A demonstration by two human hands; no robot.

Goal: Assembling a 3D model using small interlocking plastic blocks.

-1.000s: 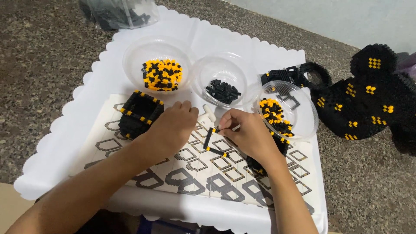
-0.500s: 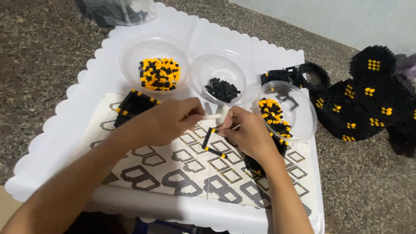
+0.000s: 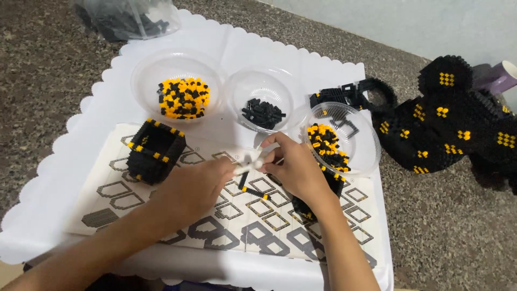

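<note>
Both forearms rise from the bottom edge of the frame and meet just below its centre, over the instruction sheet. The left hand (image 3: 191,188) lies palm down, knuckles up, its fingertips pinched on one end of a small white tool (image 3: 253,160); the right hand (image 3: 293,164) curls in from the lower right, thumb and forefinger closed on the tool's other end. Whether a brick sits in the tool's tip cannot be told. Directly under the two hands, on the sheet, lies one thin black brick strip (image 3: 249,188) with yellow dots, touched by neither hand. The patterned instruction sheet (image 3: 161,215) rests on one white scalloped tray (image 3: 70,156). Three clear plastic bowls stand in a row across the upper tray: the left bowl (image 3: 145,81) holds mixed yellow and black bricks, the middle bowl (image 3: 242,89) black bricks only, the right bowl (image 3: 361,140) yellow and black ones. One open square black box build (image 3: 156,151) sits left of the hands. One large black model (image 3: 458,124) with yellow squares lies off the tray at the right edge.
</note>
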